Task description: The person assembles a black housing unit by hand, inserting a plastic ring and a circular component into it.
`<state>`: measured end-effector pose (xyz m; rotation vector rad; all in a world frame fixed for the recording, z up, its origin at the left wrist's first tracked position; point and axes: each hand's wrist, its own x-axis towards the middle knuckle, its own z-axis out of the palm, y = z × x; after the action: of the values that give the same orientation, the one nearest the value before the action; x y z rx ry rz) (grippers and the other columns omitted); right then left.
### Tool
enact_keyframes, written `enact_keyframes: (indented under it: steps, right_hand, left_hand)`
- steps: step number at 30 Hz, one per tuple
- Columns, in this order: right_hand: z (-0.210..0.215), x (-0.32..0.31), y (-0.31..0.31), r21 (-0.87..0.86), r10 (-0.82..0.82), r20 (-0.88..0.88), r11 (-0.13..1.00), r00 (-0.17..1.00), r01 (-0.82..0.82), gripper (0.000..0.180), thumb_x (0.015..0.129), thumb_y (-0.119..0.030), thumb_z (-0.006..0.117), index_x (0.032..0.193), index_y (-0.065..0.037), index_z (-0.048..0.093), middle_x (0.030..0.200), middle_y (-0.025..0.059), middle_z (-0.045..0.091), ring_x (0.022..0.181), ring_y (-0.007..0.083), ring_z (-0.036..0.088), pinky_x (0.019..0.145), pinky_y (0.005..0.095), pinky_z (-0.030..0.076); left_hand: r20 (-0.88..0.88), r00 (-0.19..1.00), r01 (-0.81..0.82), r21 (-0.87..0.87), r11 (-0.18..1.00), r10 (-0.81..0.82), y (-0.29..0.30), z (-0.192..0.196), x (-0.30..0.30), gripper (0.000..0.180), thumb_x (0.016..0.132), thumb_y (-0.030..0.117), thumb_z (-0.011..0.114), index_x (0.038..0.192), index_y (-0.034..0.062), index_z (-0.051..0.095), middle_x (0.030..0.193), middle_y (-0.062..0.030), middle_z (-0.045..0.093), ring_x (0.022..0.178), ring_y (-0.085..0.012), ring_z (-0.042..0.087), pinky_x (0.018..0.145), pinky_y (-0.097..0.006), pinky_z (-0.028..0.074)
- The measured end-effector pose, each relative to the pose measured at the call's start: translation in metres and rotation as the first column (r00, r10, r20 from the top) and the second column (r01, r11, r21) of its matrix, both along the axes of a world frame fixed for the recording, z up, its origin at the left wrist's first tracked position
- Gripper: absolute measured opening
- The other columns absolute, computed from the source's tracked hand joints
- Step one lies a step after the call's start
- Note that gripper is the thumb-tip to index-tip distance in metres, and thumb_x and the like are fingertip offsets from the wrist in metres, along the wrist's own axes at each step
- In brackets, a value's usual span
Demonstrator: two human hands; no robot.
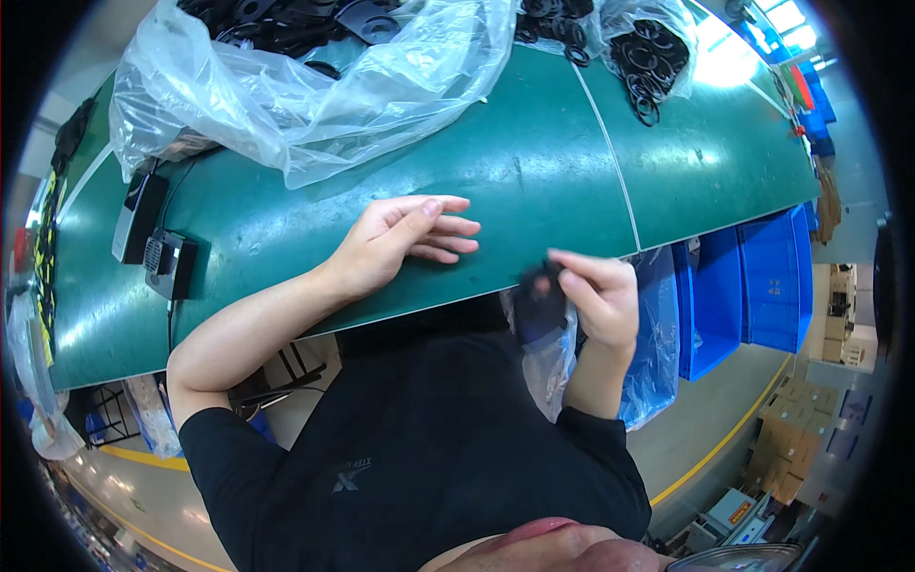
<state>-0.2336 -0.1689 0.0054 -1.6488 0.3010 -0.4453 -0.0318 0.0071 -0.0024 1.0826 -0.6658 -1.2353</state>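
Between the thumb and fingers of my right hand [607, 297] is a flat black plastic part [540, 313], smeared by motion, held just off the table's front edge. It seems to have a hole in it; its exact kind I cannot make out. My left hand [405, 236] rests over the green tabletop [519, 181] with its fingers stretched out and apart, holding nothing. Beyond it, a large clear plastic bag [319, 124] lies open at the back. Inside the bag is a heap of black plastic parts [276, 24].
Black rings [651, 57] spill from a smaller bag at the back right. Two black devices [172, 263] with cables stand at the left. Blue bins [774, 281] and a clear bag [653, 348] sit beside the table's right front edge. Cardboard boxes [793, 419] are stacked farther right.
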Motion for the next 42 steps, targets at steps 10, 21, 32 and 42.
enact_keyframes:
  steps: [10, 21, 32, 42]
  right_hand:
    - [-0.218, -0.194, -0.096, 0.293, -0.639, -0.511, 0.499, 0.575, 0.816, 0.027, 0.088, -0.011, 0.054, 0.111, 0.003, 0.057, 0.087, 0.0054, 0.064, 0.066, 0.0078, 0.059, 0.050, 0.0184, 0.042]
    - [-0.377, -0.306, -0.105, 0.051, -0.610, -0.790, 0.034, 0.061, 0.998, 0.048, 0.087, -0.033, 0.056, 0.130, -0.019, 0.043, 0.118, 0.0021, 0.053, 0.109, 0.0206, 0.047, 0.093, 0.0497, 0.029]
    - [-0.204, -0.203, -0.079, 0.362, -0.350, -0.561, 0.711, 0.750, 0.603, 0.030, 0.087, -0.022, 0.058, 0.111, -0.003, 0.058, 0.094, 0.0075, 0.066, 0.081, 0.0136, 0.064, 0.070, 0.0233, 0.048]
    - [0.074, 0.026, -0.035, -0.418, 0.368, -0.088, 0.830, 0.926, -0.370, 0.018, 0.071, -0.003, 0.061, 0.087, 0.003, 0.064, 0.080, 0.0139, 0.065, 0.074, 0.0237, 0.063, 0.072, 0.0297, 0.048]
  left_hand:
    - [0.125, 0.987, -0.111, 0.058, 0.992, 0.103, -0.005, 0.002, -0.002, 0.045, 0.096, 0.030, 0.038, 0.121, -0.0068, 0.044, 0.103, -0.0197, 0.061, 0.089, -0.0234, 0.063, 0.078, -0.030, 0.050]
    - [0.165, 0.978, -0.136, 0.033, 0.990, 0.129, -0.008, -0.004, -0.006, 0.043, 0.097, 0.026, 0.035, 0.120, -0.0084, 0.045, 0.101, -0.0210, 0.061, 0.087, -0.0245, 0.064, 0.076, -0.031, 0.051]
    - [0.196, 0.975, -0.128, 0.126, 0.984, 0.102, -0.008, 0.009, -0.008, 0.037, 0.094, 0.024, 0.044, 0.115, -0.0058, 0.050, 0.093, -0.0166, 0.064, 0.082, -0.0215, 0.064, 0.074, -0.030, 0.052]
    - [0.075, 0.997, -0.009, -0.020, 1.000, 0.011, -0.003, -0.008, -0.002, 0.030, 0.093, 0.014, 0.045, 0.117, -0.0032, 0.051, 0.097, -0.0131, 0.063, 0.085, -0.0174, 0.063, 0.074, -0.027, 0.051]
